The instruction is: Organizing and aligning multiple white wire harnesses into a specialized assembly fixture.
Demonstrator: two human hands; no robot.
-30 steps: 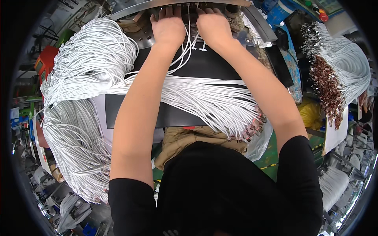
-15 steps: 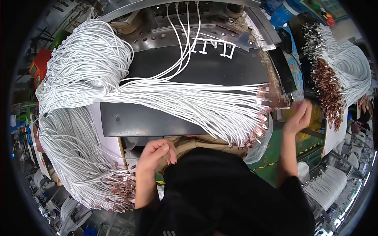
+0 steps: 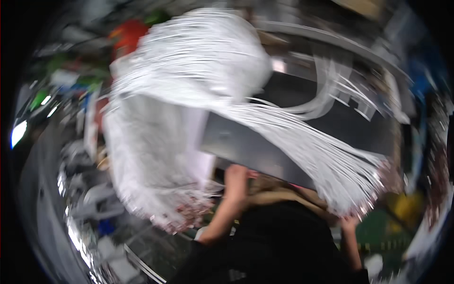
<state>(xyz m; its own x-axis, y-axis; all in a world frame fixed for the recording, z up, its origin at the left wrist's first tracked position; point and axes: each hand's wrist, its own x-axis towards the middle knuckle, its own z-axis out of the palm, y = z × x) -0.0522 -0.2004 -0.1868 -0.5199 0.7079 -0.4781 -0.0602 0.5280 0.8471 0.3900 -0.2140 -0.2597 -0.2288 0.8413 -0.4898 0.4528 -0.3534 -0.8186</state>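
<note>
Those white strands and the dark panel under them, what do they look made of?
The white strands look like plastic-coated wires: thin, uniform, bundled, with brownish, maybe metal, ends. The dark panel looks like smooth sheet metal with a dull sheen, though blur leaves both unsure.

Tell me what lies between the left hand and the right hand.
In the head view, between the left hand and right hand lies a tan cloth-like patch below the dark panel's edge; blur hides detail.

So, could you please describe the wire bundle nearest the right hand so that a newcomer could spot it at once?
Start at the dark work surface. A fan of white wires crosses it diagonally toward the lower right, ending just above the right hand. Unlike the big white coil at upper left, it lies straight and spread.
</note>
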